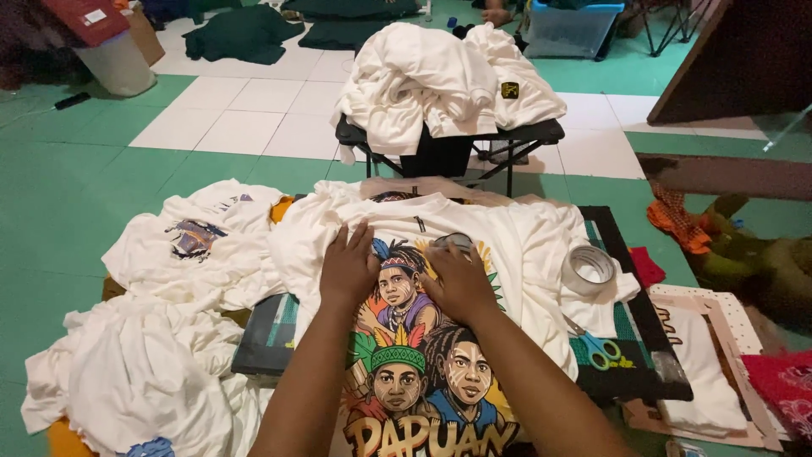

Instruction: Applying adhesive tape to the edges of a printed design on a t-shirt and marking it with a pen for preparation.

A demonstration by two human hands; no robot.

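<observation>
Both of my forearms reach up from the bottom edge onto a white T-shirt [474,245] printed with colourful cartoon faces; it lies spread on a dark mat [630,338], which I use as my landmark. My left hand [348,264] presses flat on the shirt above the print, fingers together and extended, holding nothing. My right hand [459,283] rests palm-down beside it, fingers loosely spread over the fabric; something pale sits just past its fingertips, but I cannot tell what it is or whether they grip it.

On the mat's right part, a roll of clear tape [588,269] sits on the shirt's sleeve, and scissors with teal handles [599,349] lie just below it. Left of the mat, more white shirts [169,322] are heaped on the floor [51,211], which is green near the mat and white-tiled [245,118] further off. Beyond the mat's far edge stands a low black folding table [524,135] piled with white garments [440,80]. Right of the mat lie a wooden frame [719,338] and red cloth [782,381].
</observation>
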